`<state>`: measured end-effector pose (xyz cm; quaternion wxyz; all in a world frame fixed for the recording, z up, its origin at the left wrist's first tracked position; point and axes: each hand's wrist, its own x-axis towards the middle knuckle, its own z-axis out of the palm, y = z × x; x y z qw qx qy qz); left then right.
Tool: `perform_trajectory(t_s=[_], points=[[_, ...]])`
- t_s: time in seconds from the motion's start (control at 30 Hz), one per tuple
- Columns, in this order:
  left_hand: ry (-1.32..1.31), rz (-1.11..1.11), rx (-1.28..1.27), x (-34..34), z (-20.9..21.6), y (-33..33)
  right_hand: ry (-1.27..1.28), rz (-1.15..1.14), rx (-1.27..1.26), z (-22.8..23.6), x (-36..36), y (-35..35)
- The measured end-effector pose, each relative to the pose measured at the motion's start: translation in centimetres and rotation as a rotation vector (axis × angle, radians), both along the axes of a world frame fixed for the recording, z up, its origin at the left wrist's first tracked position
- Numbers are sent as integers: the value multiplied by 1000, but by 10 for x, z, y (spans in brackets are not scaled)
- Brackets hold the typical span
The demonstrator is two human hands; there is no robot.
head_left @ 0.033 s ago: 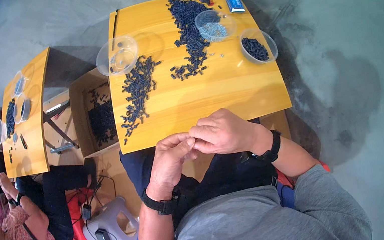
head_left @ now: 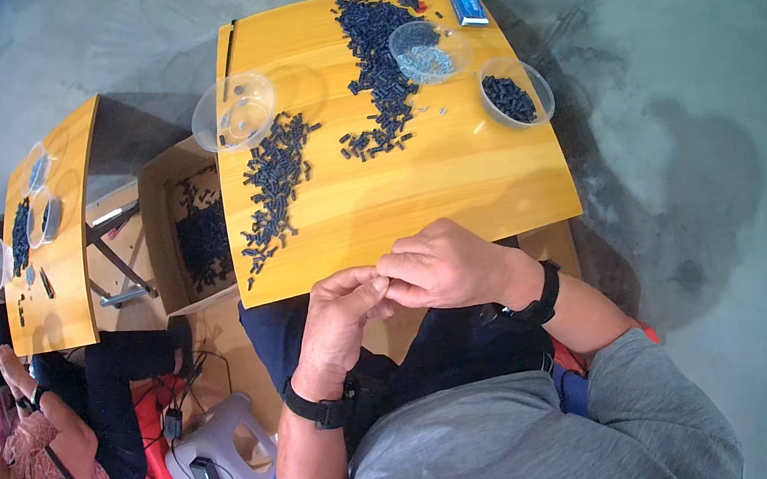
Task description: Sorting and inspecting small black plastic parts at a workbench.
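Observation:
Just off the near edge of the yellow table [head_left: 418, 203], my two hands meet at the fingertips above my lap. My left hand [head_left: 343, 312] is closed in a pinch, thumb against fingers. My right hand [head_left: 444, 265] is closed too, its thumb and fingertips pressed to those of the left. Whatever lies between them is hidden or too small to make out. Nearest on the tabletop is a loose spread of small black cylindrical pieces [head_left: 272, 182]. A longer pile of the same black pieces [head_left: 379, 58] runs toward the far edge.
Clear round tubs stand on the table: one at left [head_left: 232, 112], one with small pale-blue bits [head_left: 425, 62], one with black pieces [head_left: 512, 98]. A blue box [head_left: 466, 1] lies far right. Left are a carton [head_left: 165, 235], a stool [head_left: 223, 459] and a seated co-worker [head_left: 61, 466].

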<state>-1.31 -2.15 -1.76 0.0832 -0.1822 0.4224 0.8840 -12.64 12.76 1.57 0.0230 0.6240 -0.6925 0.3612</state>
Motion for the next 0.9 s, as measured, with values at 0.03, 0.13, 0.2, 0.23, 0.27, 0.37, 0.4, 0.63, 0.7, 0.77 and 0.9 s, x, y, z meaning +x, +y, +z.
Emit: perform_trajectory(t_s=[0.03, 0.13, 0.2, 0.23, 0.27, 0.37, 0.4, 0.63, 0.7, 0.77, 0.9], points=[[9, -14, -23, 0, -3, -1, -31, 6, 16, 0, 1, 0], [12, -27, -72, 1, -7, -2, -300, 45, 125, 9, -4, 1], [6, -28, -99, 1, -6, -1, -538, 78, 217, 4, -15, 1], [-18, 3, -150, 0, -1, 0, -588, -111, 145, -11, -25, 2], [-43, 36, -202, 0, 2, 1, -635, -298, 72, -28, -38, 1], [0, 68, -284, 2, 4, 1, -284, -490, 114, -68, -90, 3], [-2, 71, -285, 4, 3, 0, -218, -542, 125, -74, -99, 2], [101, 161, -327, 8, 4, 0, -68, -696, 304, -90, -117, -12], [103, 154, -349, 8, 4, 0, -48, -693, 312, -94, -121, -14], [107, 164, -336, 6, 1, 1, -30, -692, 324, -98, -126, -13], [136, 177, -336, 5, 2, 1, 18, -678, 385, -100, -128, -17]])
